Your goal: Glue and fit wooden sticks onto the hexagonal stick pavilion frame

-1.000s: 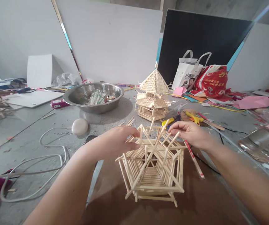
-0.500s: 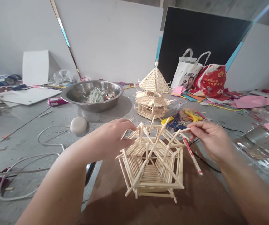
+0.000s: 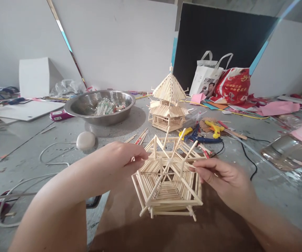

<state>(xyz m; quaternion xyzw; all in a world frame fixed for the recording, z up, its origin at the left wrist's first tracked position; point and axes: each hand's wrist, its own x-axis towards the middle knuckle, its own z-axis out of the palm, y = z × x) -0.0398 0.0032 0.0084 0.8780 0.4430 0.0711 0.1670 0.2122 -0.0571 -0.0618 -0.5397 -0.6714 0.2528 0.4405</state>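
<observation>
A six-sided stick model, built from pale round wooden sticks, sits in front of me on a brown board. Several sticks cross over its open top and others poke upward. My left hand closes thumb and fingers at the model's left back edge. My right hand pinches a thin wooden stick against the model's right side; the fingers cover most of it. Behind stands a finished-looking stick pagoda with a pointed roof.
Glue guns, one yellow and one blue, lie behind the model. A steel basin stands back left, near a white round device. At right lies a clear jug with a pink lid. Bags rest at the back.
My right hand has moved left and down with the stick, onto the model's right side. The left hand's fingers, apart before, have closed at the model's edge. The view has shifted slightly.
</observation>
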